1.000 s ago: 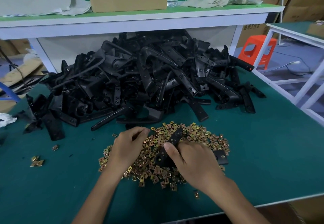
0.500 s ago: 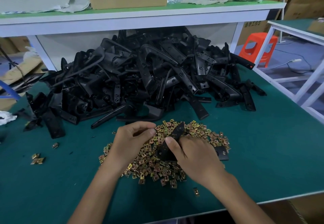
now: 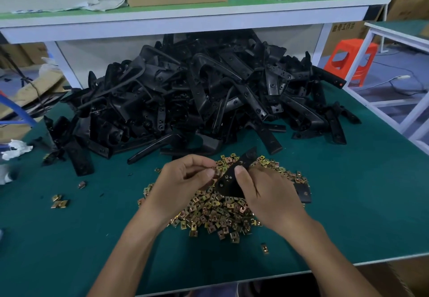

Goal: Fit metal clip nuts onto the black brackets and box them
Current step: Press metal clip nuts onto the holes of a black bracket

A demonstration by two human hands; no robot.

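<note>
**Nut met bracket over the heap**

Landmark: the clip-nut heap (image 3: 216,213) on the green table (image 3: 348,203). Far left of the heap, a few stray nuts (image 3: 60,203) lay apart. Over the heap's left side, the left hand (image 3: 183,180), fingers curled, pinched a single clip nut (image 3: 217,172) betw. thumb & forefinger, right at the edge of a black bracket (image 3: 234,178). The right hand (image 3: 267,194), over the heap's right side, gripped that bracket, thumb on top. Behind the heap: a big bracket pile (image 3: 197,97). Far right, off the table: an orange stool (image 3: 350,59).
</note>
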